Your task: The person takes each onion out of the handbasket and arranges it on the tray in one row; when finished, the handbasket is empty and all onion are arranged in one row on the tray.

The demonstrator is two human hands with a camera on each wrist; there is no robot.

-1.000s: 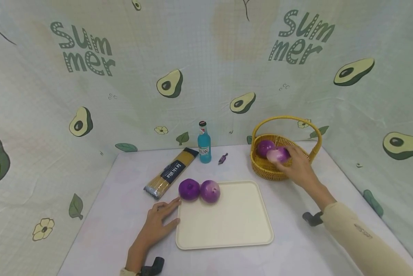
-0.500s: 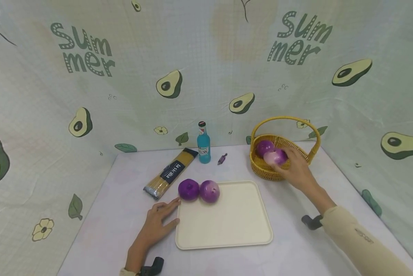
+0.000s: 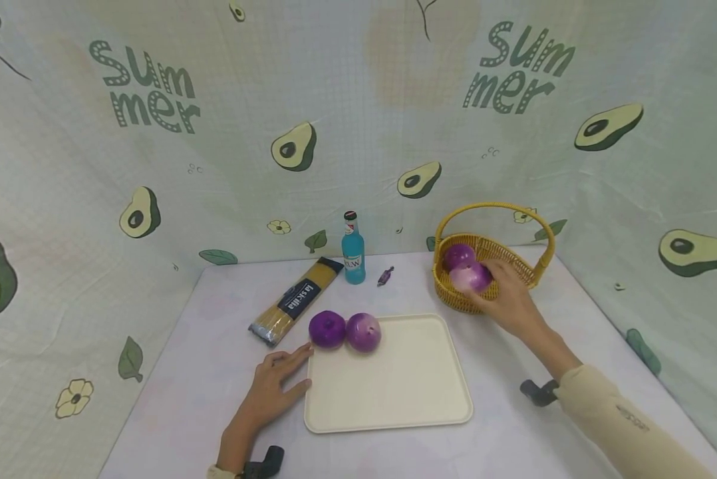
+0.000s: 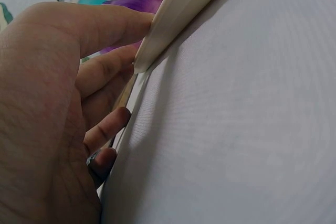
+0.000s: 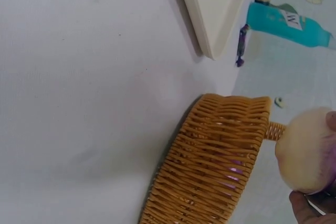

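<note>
My right hand [image 3: 510, 303] grips a purple-and-white onion [image 3: 470, 277] over the yellow wicker basket [image 3: 463, 301]; in the right wrist view that onion [image 5: 304, 150] is above the rim, with only some fingertips visible. A second purple onion [image 3: 459, 255] sits inside the basket, partly hidden. My left hand [image 3: 273, 389] touches the left edge of the cream tray [image 3: 394, 386] with its fingertips, fingers fairly straight, as the left wrist view also shows. A dark purple onion [image 3: 326, 329] and a lighter one [image 3: 364, 332] lie side by side at the tray's back left corner.
Behind the tray lie a pack of spaghetti [image 3: 296, 299] and a small wrapped candy [image 3: 385, 276]. A blue bottle [image 3: 354, 253] stands upright between them. The basket's tall handle [image 3: 496, 205] arches over it. A patterned cloth [image 3: 358, 80] hangs behind the table.
My right hand has shifted slightly left and toward me with the gripped onion, still over the basket. The left hand and the tray keep their places.
</note>
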